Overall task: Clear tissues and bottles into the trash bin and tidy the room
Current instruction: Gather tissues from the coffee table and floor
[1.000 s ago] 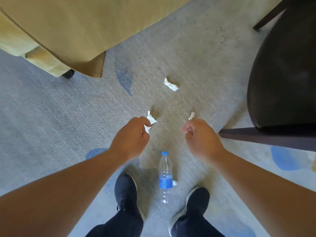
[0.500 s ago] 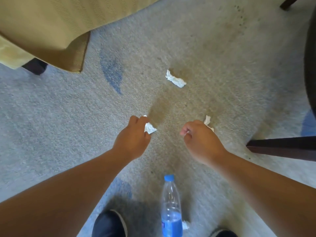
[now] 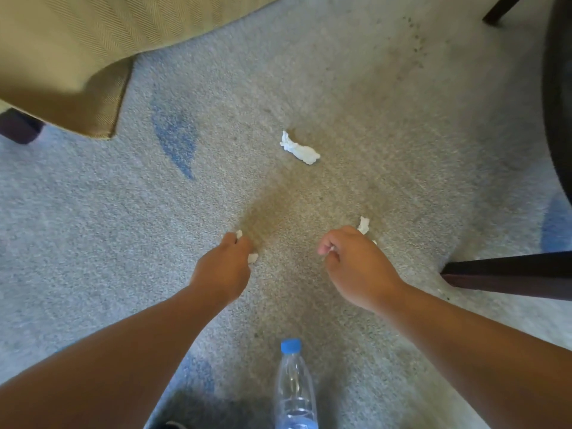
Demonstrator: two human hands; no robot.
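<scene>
Tissues, three: left wad clenched in my left hand, right wad in my right hand, mid-frame. Third tissue loose on carpet, upper centre; bottle bottom edge. Best, I judge: pinch the third with spare fingertips, fists tight.

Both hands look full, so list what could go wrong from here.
1. The left hand and right hand each grip a wad, the left tissue and right tissue; grabbing the loose tissue too may drop one.
2. The bottle lies just in front of the person; a forward step might kick or roll on it.
</scene>
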